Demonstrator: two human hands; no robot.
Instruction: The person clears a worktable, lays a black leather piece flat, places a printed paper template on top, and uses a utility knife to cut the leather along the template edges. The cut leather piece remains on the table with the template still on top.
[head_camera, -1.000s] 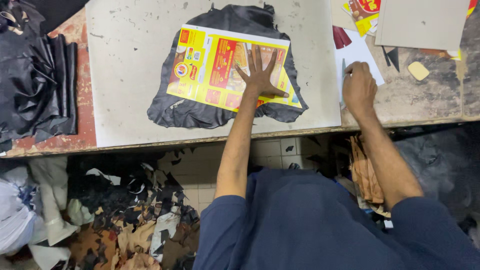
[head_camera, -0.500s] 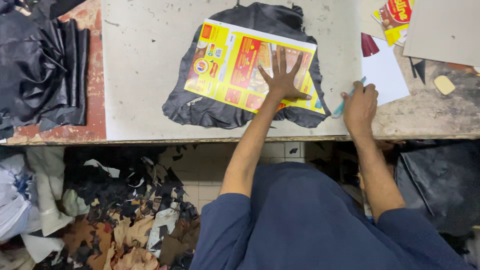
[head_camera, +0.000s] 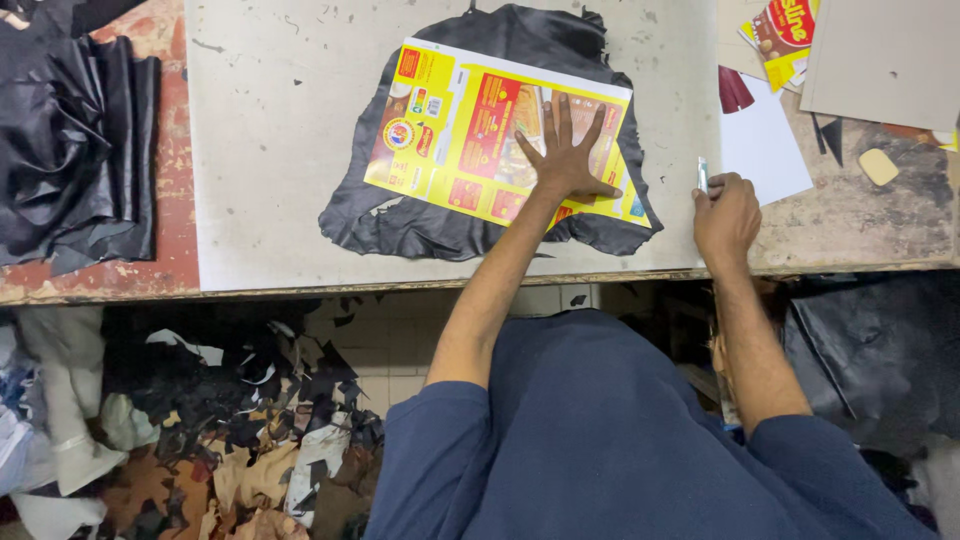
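A black leather hide (head_camera: 420, 225) lies spread on a pale cutting board (head_camera: 270, 150). On top of it rests a flattened yellow and red printed carton (head_camera: 450, 135) used as a flat sheet. My left hand (head_camera: 565, 155) presses flat on the carton's right part with fingers spread. My right hand (head_camera: 725, 210) hovers at the board's right edge, closed around a small silvery blade tool (head_camera: 702, 175) that points up.
A pile of folded black leather (head_camera: 75, 150) sits at the left on a reddish bench. White paper (head_camera: 765, 145), a grey card (head_camera: 885, 60), another printed carton (head_camera: 785, 30) and small scraps lie at right. Leather offcuts (head_camera: 220, 440) cover the floor below.
My right hand has lifted the blade tool off the white paper and brought it nearer the hide's right edge. My left hand stays pressed on the carton.
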